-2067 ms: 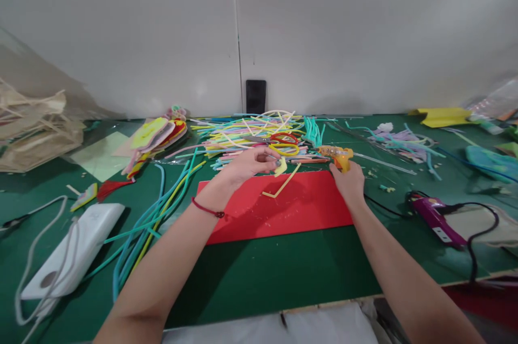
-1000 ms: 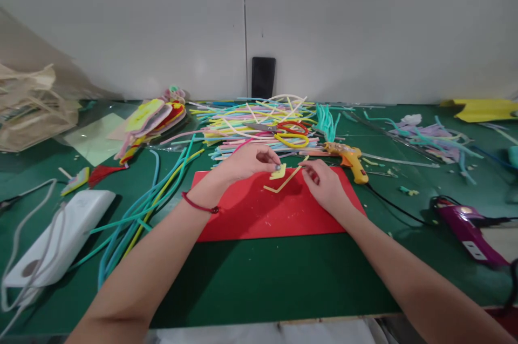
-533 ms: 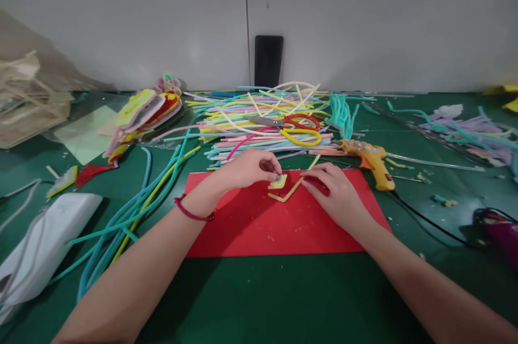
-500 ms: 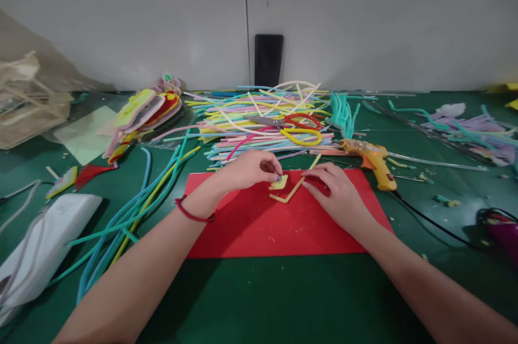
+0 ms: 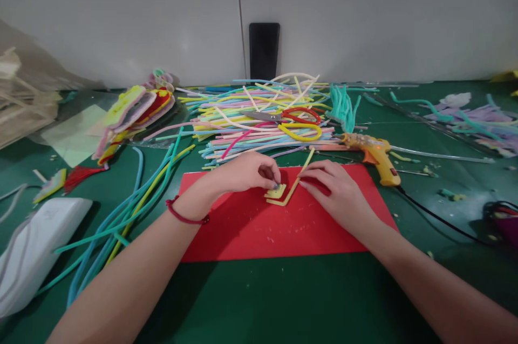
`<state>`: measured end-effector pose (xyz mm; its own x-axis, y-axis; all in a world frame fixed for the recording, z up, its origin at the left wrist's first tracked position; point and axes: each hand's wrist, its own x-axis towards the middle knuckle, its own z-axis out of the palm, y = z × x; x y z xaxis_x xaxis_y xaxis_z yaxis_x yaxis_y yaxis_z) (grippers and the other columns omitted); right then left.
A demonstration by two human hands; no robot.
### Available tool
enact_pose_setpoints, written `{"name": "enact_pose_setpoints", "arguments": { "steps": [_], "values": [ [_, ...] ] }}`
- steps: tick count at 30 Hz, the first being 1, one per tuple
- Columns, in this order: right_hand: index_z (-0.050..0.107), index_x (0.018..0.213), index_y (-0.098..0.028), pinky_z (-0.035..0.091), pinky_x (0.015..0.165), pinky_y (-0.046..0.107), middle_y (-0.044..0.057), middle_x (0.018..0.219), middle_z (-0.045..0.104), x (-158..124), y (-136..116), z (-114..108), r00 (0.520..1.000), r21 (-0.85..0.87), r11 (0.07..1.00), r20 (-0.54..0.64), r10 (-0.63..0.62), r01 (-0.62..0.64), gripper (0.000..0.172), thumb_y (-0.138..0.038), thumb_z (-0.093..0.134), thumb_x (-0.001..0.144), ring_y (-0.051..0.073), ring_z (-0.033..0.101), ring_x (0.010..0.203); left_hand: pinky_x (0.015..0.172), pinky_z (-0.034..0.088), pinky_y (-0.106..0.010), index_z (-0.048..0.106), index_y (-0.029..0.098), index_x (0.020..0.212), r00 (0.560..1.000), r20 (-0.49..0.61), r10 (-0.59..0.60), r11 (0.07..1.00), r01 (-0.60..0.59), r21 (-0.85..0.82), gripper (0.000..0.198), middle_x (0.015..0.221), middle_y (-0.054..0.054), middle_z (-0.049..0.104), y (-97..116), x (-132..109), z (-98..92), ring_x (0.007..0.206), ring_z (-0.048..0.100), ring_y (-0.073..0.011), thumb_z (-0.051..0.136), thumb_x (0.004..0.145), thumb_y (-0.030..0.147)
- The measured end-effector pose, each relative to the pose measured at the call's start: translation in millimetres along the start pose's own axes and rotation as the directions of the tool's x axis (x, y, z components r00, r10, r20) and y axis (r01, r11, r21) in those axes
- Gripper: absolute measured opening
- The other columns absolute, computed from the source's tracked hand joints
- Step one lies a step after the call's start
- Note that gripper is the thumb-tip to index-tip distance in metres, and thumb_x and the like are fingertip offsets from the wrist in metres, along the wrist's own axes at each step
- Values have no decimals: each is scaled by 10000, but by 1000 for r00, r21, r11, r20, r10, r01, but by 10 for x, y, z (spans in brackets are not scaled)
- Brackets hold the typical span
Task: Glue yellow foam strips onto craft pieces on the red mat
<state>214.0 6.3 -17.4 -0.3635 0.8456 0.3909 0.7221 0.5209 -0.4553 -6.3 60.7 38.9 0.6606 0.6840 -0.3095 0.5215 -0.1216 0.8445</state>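
Note:
Over a red board [image 5: 243, 236] both of my hands work close together. My left hand [image 5: 253, 174], with a dark red bracelet at its wrist, pinches a small flat coil of pale yellow pipe cleaner [image 5: 277, 191] near the board's surface. Between thumb and fingers, my right hand [image 5: 334, 187] grips a longer pale yellow pipe cleaner [image 5: 294, 184] bent into an angle. Its short arm lies just below the coil, and its free end points up and away from me. Whether the two yellow pieces are joined cannot be made out.
Behind the board lies a heap of coloured pipe cleaners [image 5: 243, 141] with scissors [image 5: 283, 117] on top. A yellow glue gun [image 5: 376, 157] rests at right, its cord trailing. A phone [image 5: 264, 52] leans on the wall. At left are a white power strip [image 5: 48, 247] and loose blue-green stems [image 5: 109, 236].
My left hand has brought the yellow coil lower, and the bent pipe cleaner now sits nearer around it. The view has shifted slightly.

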Motion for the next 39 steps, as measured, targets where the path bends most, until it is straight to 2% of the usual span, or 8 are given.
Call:
{"name": "enact_pose_setpoints", "arguments": {
  "steps": [5,12,21,33,39],
  "values": [
    [634,967,-226,477,861,407,76,993,620,8,-33,-12,1000,9,1000,19,-6,6,158,-244,496,893,222,581,958,600,441,-222,654,177,746,1000,5,-27,999,26,45,70,731,-3,685,-5,9,23,660,612,-130,621,692,147],
    [646,966,-237,487,841,403,71,983,631,16,-45,-18,1000,0,1000,12,-18,18,165,-232,502,887,221,594,946,597,452,-222,652,177,720,998,8,-63,997,63,-41,88,702,-2,679,5,25,53,635,614,-125,600,688,114],
    [637,973,-236,476,858,420,73,994,629,14,-38,-20,1000,-1,1000,20,-22,22,156,-236,506,888,228,585,950,601,445,-226,648,170,734,996,26,-86,996,87,-7,86,717,-6,671,40,43,82,657,609,-134,592,691,120],
    [625,981,-212,465,851,386,77,1002,620,13,-21,-14,999,-8,1000,44,-17,17,151,-232,507,891,216,569,951,623,432,-233,647,172,748,998,26,-58,997,57,46,90,740,-4,669,22,38,101,672,602,-136,592,697,124],
    [616,985,-226,464,850,405,72,1007,616,12,-18,-15,999,-8,999,40,-34,34,142,-227,509,891,221,570,946,580,401,-209,650,167,772,996,84,-17,993,7,118,82,769,-6,667,28,44,108,667,582,-120,589,722,146]
  ]
}}
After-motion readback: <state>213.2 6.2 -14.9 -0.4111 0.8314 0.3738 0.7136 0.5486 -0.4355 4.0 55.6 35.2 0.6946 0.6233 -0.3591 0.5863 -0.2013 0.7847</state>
